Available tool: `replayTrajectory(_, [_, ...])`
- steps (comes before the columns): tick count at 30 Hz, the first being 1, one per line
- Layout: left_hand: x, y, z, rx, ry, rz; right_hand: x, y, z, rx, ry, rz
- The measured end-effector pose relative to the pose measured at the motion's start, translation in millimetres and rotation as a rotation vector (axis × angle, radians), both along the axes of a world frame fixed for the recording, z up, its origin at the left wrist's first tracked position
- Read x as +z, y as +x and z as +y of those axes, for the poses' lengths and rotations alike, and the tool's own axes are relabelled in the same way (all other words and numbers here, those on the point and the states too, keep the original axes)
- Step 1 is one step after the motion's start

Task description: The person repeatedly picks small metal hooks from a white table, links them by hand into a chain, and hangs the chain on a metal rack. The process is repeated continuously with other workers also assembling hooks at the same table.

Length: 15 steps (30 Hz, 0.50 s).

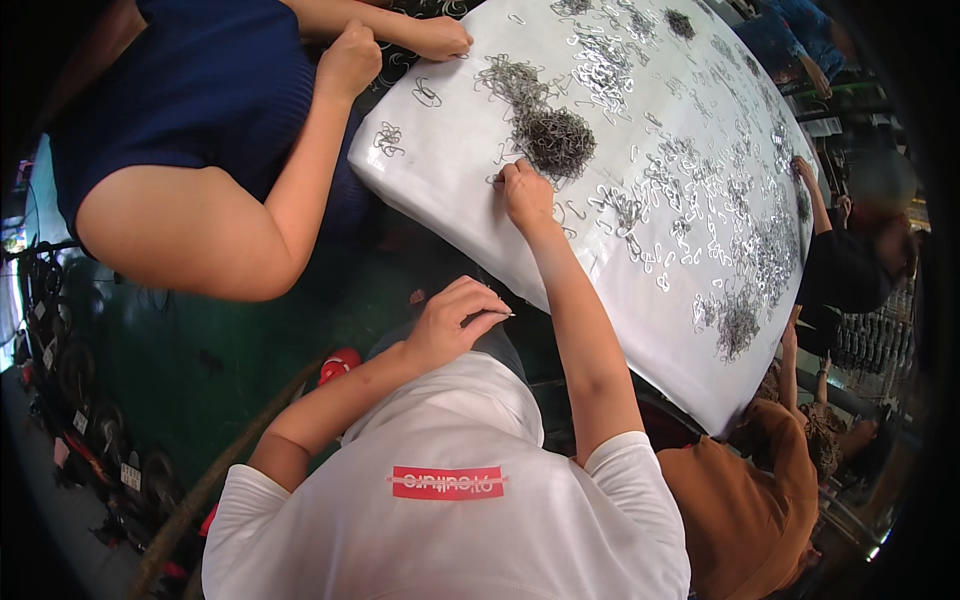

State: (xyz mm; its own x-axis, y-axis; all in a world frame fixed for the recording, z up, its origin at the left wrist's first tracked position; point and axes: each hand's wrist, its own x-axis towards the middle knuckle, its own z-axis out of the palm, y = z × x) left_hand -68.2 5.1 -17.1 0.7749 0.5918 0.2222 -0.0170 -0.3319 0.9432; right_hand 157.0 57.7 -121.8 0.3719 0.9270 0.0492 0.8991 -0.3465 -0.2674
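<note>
My right hand (527, 197) reaches over the white tabletop, its fingers pinched together against the surface. Just beyond it lies a dense dark heap of bent metal hooks (558, 142), many of them S-shaped. A thin dark bit shows at those fingertips, too small to name. My left hand (460, 318) hangs off the near table edge, in front of my body. Its thumb and forefinger press together, with a tiny pale tip at their ends that I cannot make out.
Loose shiny hooks (660, 190) spread over the white table (640, 310), with another heap (738, 325) at the right. On my left a person in a dark blue top (190, 90) works at the table. Other people sit along the far side and right, one in brown (740, 510).
</note>
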Motion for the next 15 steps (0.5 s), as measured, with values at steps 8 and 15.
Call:
replayTrajectory(8, [-1, -2, 2, 0.018, 0.031, -0.035, 37, -1, -61, -0.318, 0.102, 1.047])
replayTrajectory(15, [0, 2, -5, -0.025, 0.055, -0.065, 124, -81, -171, -0.516, 0.512, 1.541])
